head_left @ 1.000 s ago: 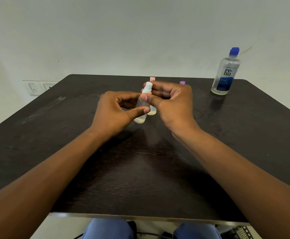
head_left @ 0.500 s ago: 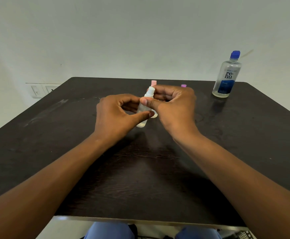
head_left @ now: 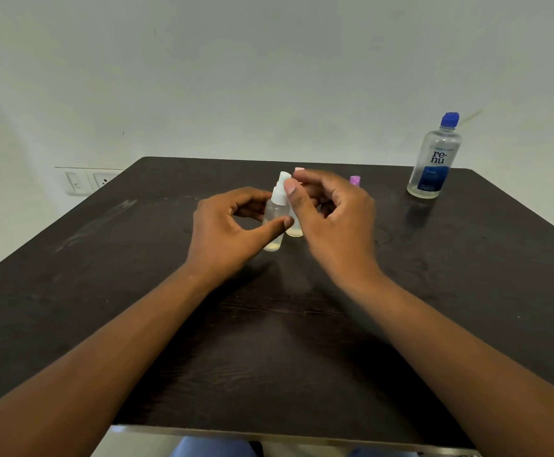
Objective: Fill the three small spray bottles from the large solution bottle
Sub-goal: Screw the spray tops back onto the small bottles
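My left hand [head_left: 232, 232] grips a small clear spray bottle with a white spray top [head_left: 277, 211], held a little tilted above the dark table [head_left: 137, 291]. My right hand [head_left: 331, 219] sits just right of its top, fingers loosely curled, thumb tip beside the white nozzle; whether it touches is unclear. Behind, a second small bottle with a pink cap [head_left: 297, 225] stands partly hidden by my right hand. Only the purple cap of a third small bottle [head_left: 354, 180] shows past my knuckles. The large solution bottle [head_left: 434, 159], blue cap on, stands at the table's far right.
A pale wall rises behind the table, with a switch and socket plate [head_left: 86, 181] at the left. The table's near edge [head_left: 269, 435] runs just above my blue-clad knees.
My right hand has loosened and drawn slightly right off the white spray top, which now shows fully. The left hand keeps its hold on the bottle.
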`<state>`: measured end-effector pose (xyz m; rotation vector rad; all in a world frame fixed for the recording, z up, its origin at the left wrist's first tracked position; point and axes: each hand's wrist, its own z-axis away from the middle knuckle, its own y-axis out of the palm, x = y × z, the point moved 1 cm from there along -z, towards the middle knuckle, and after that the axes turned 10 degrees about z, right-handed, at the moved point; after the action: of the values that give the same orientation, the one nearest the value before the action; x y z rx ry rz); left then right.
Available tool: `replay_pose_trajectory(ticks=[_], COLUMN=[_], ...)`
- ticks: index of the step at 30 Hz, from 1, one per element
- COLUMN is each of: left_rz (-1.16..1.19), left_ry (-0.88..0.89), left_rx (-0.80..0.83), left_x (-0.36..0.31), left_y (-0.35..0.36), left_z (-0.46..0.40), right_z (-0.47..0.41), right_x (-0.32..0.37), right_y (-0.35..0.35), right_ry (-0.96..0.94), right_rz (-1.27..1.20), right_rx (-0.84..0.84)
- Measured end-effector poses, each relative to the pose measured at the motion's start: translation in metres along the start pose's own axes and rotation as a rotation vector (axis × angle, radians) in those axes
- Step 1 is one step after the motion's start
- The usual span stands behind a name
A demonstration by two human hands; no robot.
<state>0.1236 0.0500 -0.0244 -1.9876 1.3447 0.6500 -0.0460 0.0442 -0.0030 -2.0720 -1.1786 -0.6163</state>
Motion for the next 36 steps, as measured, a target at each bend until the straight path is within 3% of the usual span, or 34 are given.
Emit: replay_pose_trajectory(ticks=[10, 18, 36], left_rz=[-0.028, -0.048, -0.072], left_ry=[-0.165, -0.221, -0.272], left_rx=[-0.136, -0.175, -0.178], left_x=[0.017, 0.025, 0.021], left_y=[-0.01, -0.015, -0.018], left_z=[-0.004, -0.009, -0.007], right_z=[0.005, -0.005, -0.01], right_x=[-0.009, -0.017, -0.018], right_y=[0.01, 0.022, 0.023], right_ry=[-0.026, 0.067, 0.112], right_rz=[0.408, 0.526, 0.394], right_rx=[0.087, 0.227, 0.243])
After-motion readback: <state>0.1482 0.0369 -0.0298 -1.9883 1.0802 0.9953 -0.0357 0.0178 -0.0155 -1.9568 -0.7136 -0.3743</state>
